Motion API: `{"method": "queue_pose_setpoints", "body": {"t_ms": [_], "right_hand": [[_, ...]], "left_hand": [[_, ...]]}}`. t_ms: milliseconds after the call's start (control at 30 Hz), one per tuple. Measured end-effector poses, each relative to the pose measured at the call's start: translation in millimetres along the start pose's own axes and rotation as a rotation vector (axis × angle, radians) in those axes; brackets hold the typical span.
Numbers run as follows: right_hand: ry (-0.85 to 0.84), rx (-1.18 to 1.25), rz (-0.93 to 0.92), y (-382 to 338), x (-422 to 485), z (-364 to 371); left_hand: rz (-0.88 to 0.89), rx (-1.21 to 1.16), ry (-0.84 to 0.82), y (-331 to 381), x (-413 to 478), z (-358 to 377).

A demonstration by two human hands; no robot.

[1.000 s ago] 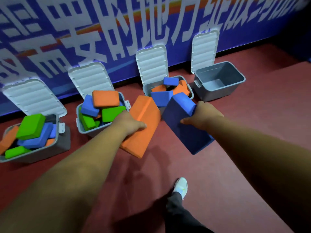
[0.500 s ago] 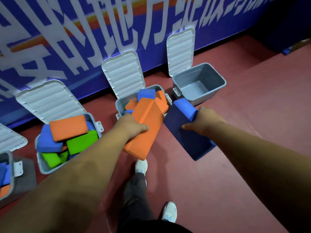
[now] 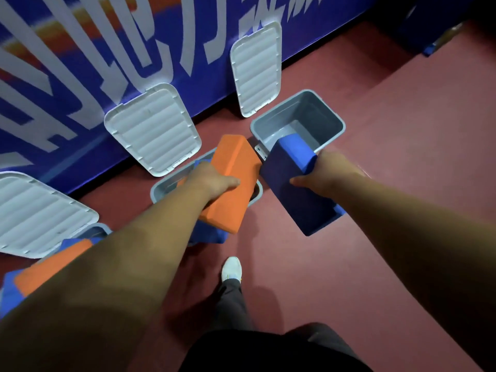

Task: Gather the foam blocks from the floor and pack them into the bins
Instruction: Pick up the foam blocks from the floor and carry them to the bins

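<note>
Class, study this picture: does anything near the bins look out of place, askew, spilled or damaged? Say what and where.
Nothing looks spilled or damaged. One oddity: a loose blue block seems to poke out past the near rim of the middle bin, below the orange block held in the left hand.

Lots covered or cropped
The middle bin (image 3: 158, 187) is mostly behind the orange block (image 3: 236, 162) and left hand (image 3: 212, 181), the left bin (image 3: 102, 228) hides under the forearm (image 3: 107, 264), and the banner lettering (image 3: 67, 84) is blurry, cropped on top.
</note>
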State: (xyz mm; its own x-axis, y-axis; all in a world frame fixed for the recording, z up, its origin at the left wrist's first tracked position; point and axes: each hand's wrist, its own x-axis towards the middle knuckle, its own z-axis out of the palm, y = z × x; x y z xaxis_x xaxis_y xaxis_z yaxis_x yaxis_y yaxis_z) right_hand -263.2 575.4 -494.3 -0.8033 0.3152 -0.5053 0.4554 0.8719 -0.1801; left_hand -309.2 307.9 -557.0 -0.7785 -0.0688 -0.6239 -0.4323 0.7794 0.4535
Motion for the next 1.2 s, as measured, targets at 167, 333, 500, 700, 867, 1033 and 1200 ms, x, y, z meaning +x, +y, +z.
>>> {"method": "queue_pose_setpoints", "body": {"t_ms": [167,333,500,700,867,1033,1200], "right_hand": [[-0.002,-0.064,0.0,-28,53,-5],[-0.066,0.041,0.019,-16,118,1],[-0.11,0.085,0.034,27,202,-10],[-0.21,0.254,0.135,101,335,-24],[-0.227,0.307,0.222,169,443,-26],[-0.204,0.408,0.356,213,541,12],[-0.15,0.514,0.444,225,626,73]], "left_hand": [[-0.069,-0.016,0.018,5,48,-24],[-0.122,-0.026,-0.008,24,95,-8],[-0.102,0.021,0.005,87,153,37],[-0.104,0.0,0.025,191,237,110],[-0.093,0.04,0.052,265,322,177],[-0.065,0.184,0.111,283,399,241],[-0.062,0.187,0.16,271,487,293]]}}
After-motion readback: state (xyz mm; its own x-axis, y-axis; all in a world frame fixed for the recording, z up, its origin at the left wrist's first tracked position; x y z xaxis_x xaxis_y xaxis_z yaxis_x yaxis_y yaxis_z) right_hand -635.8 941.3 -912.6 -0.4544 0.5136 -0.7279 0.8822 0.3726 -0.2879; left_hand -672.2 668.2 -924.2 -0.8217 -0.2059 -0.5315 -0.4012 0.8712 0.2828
